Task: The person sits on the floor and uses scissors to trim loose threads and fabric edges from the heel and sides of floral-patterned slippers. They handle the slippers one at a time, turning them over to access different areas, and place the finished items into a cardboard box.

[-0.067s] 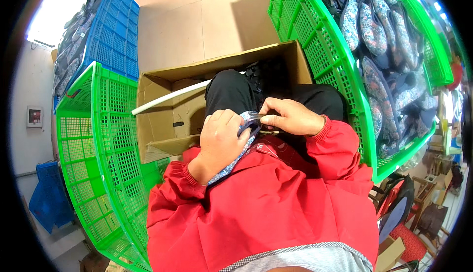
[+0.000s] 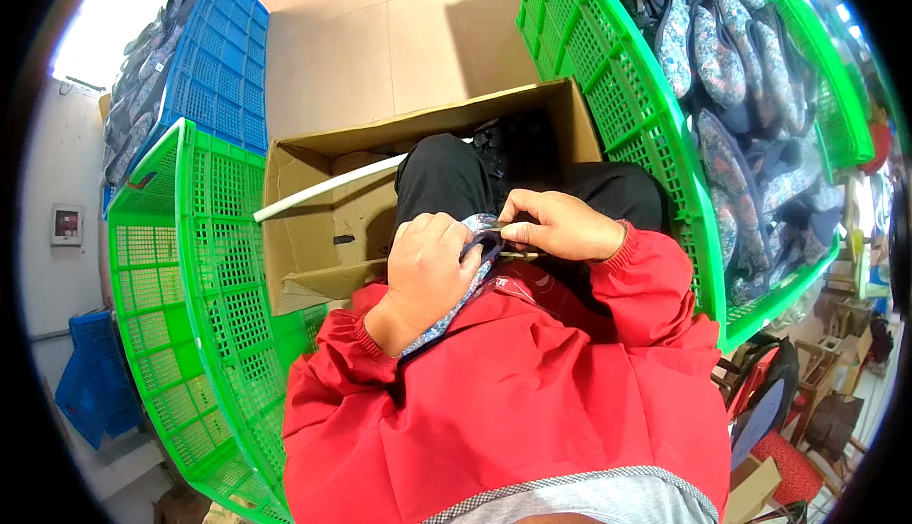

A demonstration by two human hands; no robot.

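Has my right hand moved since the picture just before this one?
No, not visibly in any direction: judged against the cardboard box, your right hand sits in the same place.

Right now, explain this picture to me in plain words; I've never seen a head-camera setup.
There is no machine: these are a person's bare hands, seen from a fisheye camera on their head, so straight edges bend. The left hand grips a blue patterned fabric piece over the lap. The right hand works at its upper end; exactly what its fingertips pinch is unclear. A white tube slants across an open cardboard box. The green crate at right holds patterned pieces.
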